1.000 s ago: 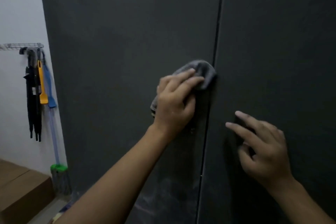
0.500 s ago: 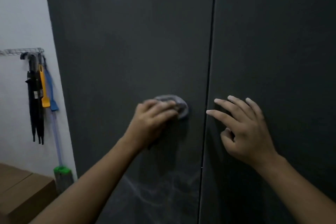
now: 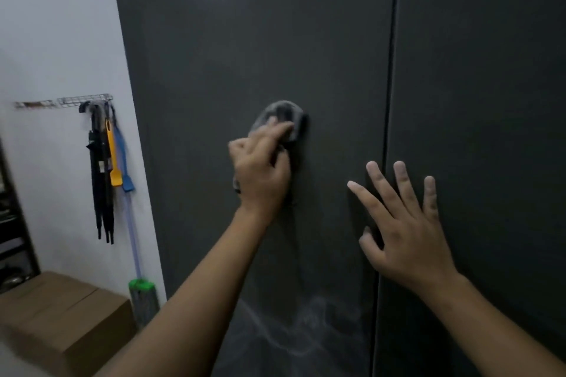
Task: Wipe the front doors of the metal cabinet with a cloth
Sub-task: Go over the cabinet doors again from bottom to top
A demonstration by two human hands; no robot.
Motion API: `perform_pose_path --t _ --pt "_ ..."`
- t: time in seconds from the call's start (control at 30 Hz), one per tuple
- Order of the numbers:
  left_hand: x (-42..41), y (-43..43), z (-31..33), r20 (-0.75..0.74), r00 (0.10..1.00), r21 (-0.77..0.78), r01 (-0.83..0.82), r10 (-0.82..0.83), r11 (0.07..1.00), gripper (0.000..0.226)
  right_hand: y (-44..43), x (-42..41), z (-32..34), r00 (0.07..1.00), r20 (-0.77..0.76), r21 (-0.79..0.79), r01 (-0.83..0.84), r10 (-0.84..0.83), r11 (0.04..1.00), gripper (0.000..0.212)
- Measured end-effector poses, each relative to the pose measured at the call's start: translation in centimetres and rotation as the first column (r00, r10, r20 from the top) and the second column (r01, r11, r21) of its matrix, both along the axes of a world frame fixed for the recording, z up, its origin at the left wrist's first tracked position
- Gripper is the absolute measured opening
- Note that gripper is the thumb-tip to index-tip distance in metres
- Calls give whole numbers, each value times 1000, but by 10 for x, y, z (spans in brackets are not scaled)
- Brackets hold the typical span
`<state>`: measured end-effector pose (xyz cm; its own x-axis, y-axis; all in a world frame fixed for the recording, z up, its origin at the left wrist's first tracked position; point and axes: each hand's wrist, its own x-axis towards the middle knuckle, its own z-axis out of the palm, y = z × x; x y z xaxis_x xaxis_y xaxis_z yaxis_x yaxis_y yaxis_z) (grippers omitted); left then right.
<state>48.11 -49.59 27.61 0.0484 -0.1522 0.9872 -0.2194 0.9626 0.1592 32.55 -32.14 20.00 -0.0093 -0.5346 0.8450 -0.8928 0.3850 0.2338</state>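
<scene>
The dark grey metal cabinet fills the view, its left door (image 3: 245, 40) and right door (image 3: 490, 70) meeting at a vertical seam (image 3: 392, 70). My left hand (image 3: 260, 174) holds a bunched grey cloth (image 3: 283, 112) against the middle of the left door, fingers curled over it. The cloth shows above my fingertips and a little below the heel of the hand. My right hand (image 3: 407, 229) lies flat with spread fingers across the seam, touching both doors. Whitish smears (image 3: 291, 330) mark the lower left door.
A white wall (image 3: 61, 24) stands left of the cabinet, with a wire rack and hanging black, yellow and blue tools (image 3: 107, 162). A green-headed mop (image 3: 142, 294) leans beside the cabinet. A cardboard box (image 3: 61, 315) sits on the floor, and dark shelving (image 3: 12, 223) is at the far left.
My left hand slid the cloth from the seam leftward and down across the left door, then back up. My right hand shifted left onto the seam and spread its fingers flat.
</scene>
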Motion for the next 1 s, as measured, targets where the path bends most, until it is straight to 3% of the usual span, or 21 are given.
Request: perform_pose_path --t 0.13,0.2,0.27,0.33,0.43,0.5,0.6,0.8,0.87,1.0 --pt "-1 11 -49 283 959 -261 66 11 963 27 -6 -1 -2 1000 -14 -60 -6 6 998 76" --pt "10 2 -61 333 939 -398 60 83 916 21 -7 0 -3 1000 -21 -71 -6 5 997 76" --pt "25 -14 -61 314 941 -418 20 124 908 21 -7 -1 -3 1000 -30 -73 -10 7 997 77" --pt "36 -31 -61 198 971 -246 -84 135 966 26 -5 -2 -3 999 -48 -55 -4 1 998 77" --pt "29 -34 -62 -31 991 207 -118 127 971 40 -4 -3 -5 998 -61 -31 2 -4 1000 78" --pt "12 -19 -69 -73 986 275 -126 152 953 40 -3 -3 -8 998 -63 -24 -1 -1 1000 77" --pt "-6 0 -98 1 993 147 -120 121 982 41 -3 -3 -14 998 -55 -9 -3 3 1000 78" --pt "-18 17 -202 296 954 -203 13 49 979 46 -6 -4 -29 997 -82 16 5 -4 1000 78" --pt "-17 22 -234 411 910 -270 61 58 961 59 -8 -1 -33 997 -76 14 22 -21 1000 80" --pt "-9 18 -271 641 741 -512 215 203 832 51 -14 3 -39 998 -55 3 28 -28 1000 83"
